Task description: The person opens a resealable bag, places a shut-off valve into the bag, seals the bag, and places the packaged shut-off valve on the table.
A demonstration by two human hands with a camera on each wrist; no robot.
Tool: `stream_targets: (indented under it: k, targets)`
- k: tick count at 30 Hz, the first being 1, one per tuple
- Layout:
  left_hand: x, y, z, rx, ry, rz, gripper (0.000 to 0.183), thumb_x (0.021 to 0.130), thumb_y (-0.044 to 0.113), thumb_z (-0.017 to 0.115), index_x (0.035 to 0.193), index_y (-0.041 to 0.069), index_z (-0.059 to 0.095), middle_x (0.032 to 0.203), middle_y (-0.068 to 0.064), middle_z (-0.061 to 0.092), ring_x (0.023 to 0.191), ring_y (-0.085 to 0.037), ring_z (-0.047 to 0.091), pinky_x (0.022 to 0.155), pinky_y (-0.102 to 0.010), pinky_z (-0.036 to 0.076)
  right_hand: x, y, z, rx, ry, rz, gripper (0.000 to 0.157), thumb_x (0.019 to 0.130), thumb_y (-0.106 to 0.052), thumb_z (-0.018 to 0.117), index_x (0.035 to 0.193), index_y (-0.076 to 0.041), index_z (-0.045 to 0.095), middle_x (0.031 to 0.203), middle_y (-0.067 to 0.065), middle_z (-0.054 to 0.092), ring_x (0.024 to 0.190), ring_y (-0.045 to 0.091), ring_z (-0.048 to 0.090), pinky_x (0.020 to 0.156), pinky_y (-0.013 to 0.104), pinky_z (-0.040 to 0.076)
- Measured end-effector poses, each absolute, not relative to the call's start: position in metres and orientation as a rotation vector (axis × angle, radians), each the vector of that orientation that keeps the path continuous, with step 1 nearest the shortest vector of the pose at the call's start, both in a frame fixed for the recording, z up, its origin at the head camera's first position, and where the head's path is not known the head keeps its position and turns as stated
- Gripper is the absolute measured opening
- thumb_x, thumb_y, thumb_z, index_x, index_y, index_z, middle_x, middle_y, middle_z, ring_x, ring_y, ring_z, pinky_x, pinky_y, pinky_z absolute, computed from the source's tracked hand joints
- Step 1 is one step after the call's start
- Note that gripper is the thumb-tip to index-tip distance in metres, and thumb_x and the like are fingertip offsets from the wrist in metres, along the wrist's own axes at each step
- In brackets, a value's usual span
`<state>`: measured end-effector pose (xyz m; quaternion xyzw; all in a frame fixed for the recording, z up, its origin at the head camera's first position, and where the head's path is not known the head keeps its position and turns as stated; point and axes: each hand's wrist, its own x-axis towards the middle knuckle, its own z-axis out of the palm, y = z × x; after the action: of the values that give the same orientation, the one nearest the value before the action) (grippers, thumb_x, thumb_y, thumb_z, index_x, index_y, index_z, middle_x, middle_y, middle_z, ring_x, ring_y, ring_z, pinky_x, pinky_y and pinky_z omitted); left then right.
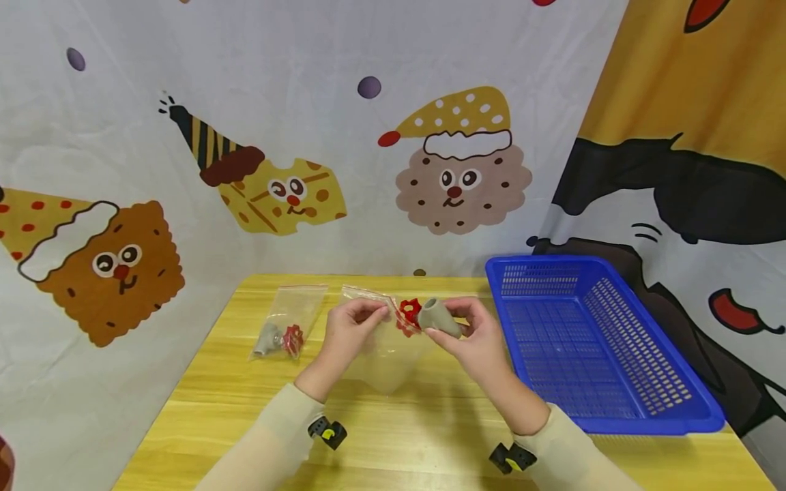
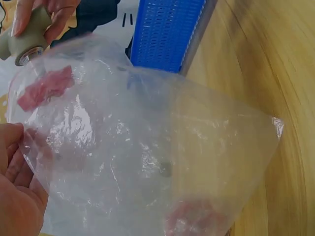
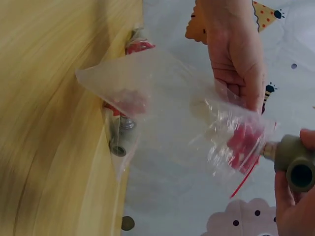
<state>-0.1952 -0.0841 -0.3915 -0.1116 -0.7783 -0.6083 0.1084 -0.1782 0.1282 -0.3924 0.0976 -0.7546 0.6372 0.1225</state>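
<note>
My right hand [image 1: 482,341] holds a grey pipe valve [image 1: 437,318] by its body. The valve's red handwheel [image 3: 246,145] shows through the film, inside the mouth of a clear zip bag [image 2: 123,142]; the grey body [image 3: 294,160] is outside. My left hand [image 1: 351,333] pinches the bag's edge near its mouth, and the bag hangs above the table. To the left on the table lies another zip bag [image 1: 299,303] with a grey and red valve [image 1: 293,338] in it. The right wrist view shows a further bagged valve [image 3: 119,140], partly behind the held bag.
A blue perforated basket [image 1: 604,354] stands at the right of the wooden table [image 1: 393,443]. Behind the table hangs a cartoon-printed cloth [image 1: 368,150]. Both sleeves carry a small black wrist device.
</note>
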Motion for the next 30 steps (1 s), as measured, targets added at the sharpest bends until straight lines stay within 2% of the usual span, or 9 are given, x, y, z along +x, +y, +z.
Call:
stream_targets:
  k: [3,7,11,15,22,30]
  targets:
    - [-0.195,-0.084,-0.391,-0.32,-2.294,-1.776,0.011,0.087,0.008,0.068,0.093,0.0,0.071,0.088,-0.015,0.072,0.082,-0.029,0.069,0.07,-0.019,0.054,-0.181,0.131,-0.391,0.281,-2.256,1.949,0.044,0.072,0.0,0.08,0.11,-0.001,0.058,0.109,0.015,0.061,0.094,0.013,0.058,0.073,0.022,0.054]
    - [-0.197,-0.084,-0.395,-0.332,-2.291,-1.764,0.01,0.086,0.01,0.069,0.093,0.002,0.072,0.088,-0.013,0.072,0.078,-0.017,0.069,0.07,-0.019,0.055,-0.185,0.135,-0.387,0.252,-2.363,2.03,0.046,0.076,-0.003,0.078,0.118,-0.004,0.059,0.114,0.015,0.06,0.094,0.018,0.058,0.072,0.025,0.055]
    - [-0.207,-0.087,-0.412,-0.386,-2.272,-1.764,0.01,0.086,0.014,0.07,0.092,0.007,0.073,0.087,-0.009,0.073,0.076,-0.009,0.068,0.069,-0.022,0.056,-0.189,0.136,-0.386,0.182,-2.43,2.102,0.048,0.079,-0.01,0.076,0.125,-0.006,0.059,0.12,0.015,0.059,0.101,0.023,0.058,0.078,0.027,0.053]
    - [-0.212,-0.087,-0.42,-0.447,-2.273,-1.776,0.011,0.086,0.015,0.069,0.094,0.008,0.073,0.088,-0.008,0.073,0.076,-0.008,0.068,0.069,-0.024,0.057,-0.195,0.134,-0.389,0.059,-2.449,2.168,0.048,0.081,-0.014,0.075,0.126,-0.004,0.059,0.121,0.015,0.058,0.103,0.022,0.056,0.082,0.027,0.052]
    - [-0.209,-0.085,-0.418,-0.428,-2.338,-1.788,0.011,0.085,0.017,0.07,0.093,0.009,0.073,0.091,-0.006,0.072,0.078,-0.008,0.067,0.07,-0.023,0.057,-0.199,0.132,-0.391,-0.02,-2.455,2.126,0.045,0.081,-0.015,0.075,0.121,-0.001,0.061,0.116,0.016,0.061,0.094,0.019,0.059,0.078,0.026,0.051]
    - [-0.21,-0.077,-0.415,-0.37,-2.372,-1.719,0.012,0.086,0.009,0.069,0.095,0.003,0.072,0.092,-0.011,0.072,0.082,-0.019,0.069,0.069,-0.022,0.057,-0.197,0.126,-0.395,0.06,-2.478,2.172,0.043,0.081,-0.011,0.075,0.119,-0.002,0.06,0.117,0.014,0.063,0.095,0.018,0.06,0.081,0.028,0.051]
